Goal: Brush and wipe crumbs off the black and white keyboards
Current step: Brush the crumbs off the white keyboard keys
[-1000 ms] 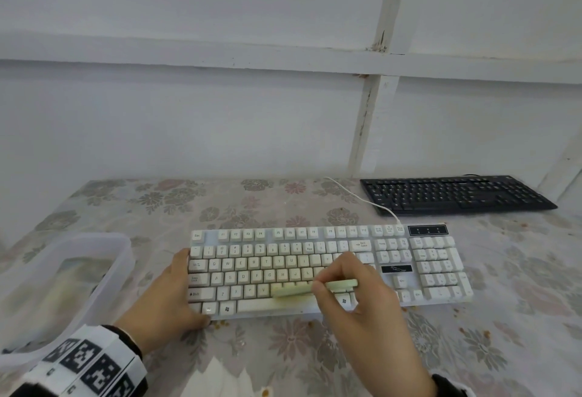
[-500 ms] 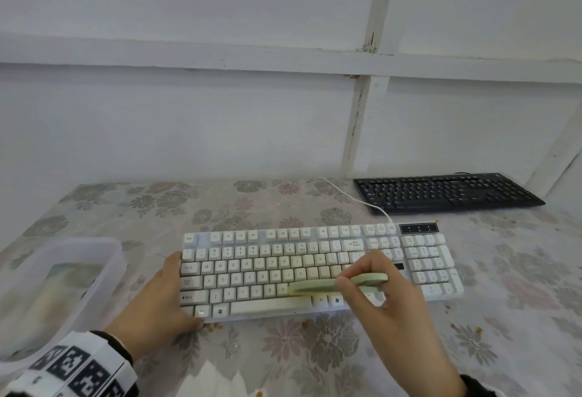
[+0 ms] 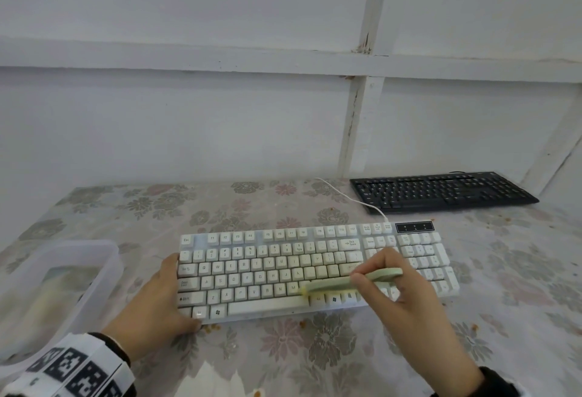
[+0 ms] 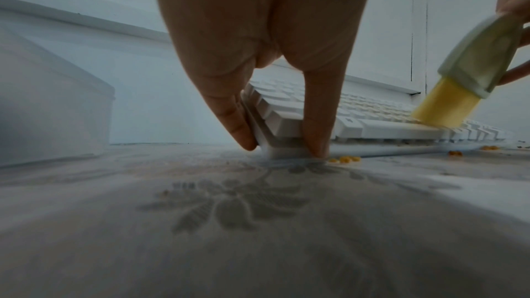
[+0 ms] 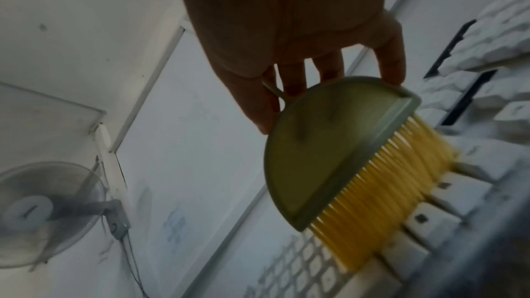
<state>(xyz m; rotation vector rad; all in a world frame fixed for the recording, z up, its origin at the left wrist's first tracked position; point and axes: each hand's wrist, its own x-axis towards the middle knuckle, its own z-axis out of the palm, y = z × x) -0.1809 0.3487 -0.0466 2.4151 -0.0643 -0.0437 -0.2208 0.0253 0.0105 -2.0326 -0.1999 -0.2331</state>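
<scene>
The white keyboard (image 3: 267, 270) lies in front of me on the floral tablecloth. My left hand (image 3: 154, 308) pinches its left front corner, thumb on the front edge and fingers along the left side (image 4: 282, 142). In my right hand (image 3: 406, 311) I grip a green brush (image 3: 340, 283) with yellow bristles. The bristles press on the bottom key rows just right of the spacebar (image 5: 387, 201). Orange crumbs (image 3: 211, 327) lie on the cloth by the keyboard's front edge. The black keyboard (image 3: 441, 190) sits untouched at the back right.
A clear plastic container (image 3: 104, 270) stands at the left, close to my left hand. The white keyboard's cable (image 3: 346, 196) runs back towards the wall. More crumbs (image 3: 474, 327) dot the cloth at the right. A wall fan (image 5: 43, 210) shows in the right wrist view.
My right hand has swept the brush rightward along the lower key rows, from over the spacebar to the keys right of it. My left hand has stayed on the keyboard's corner.
</scene>
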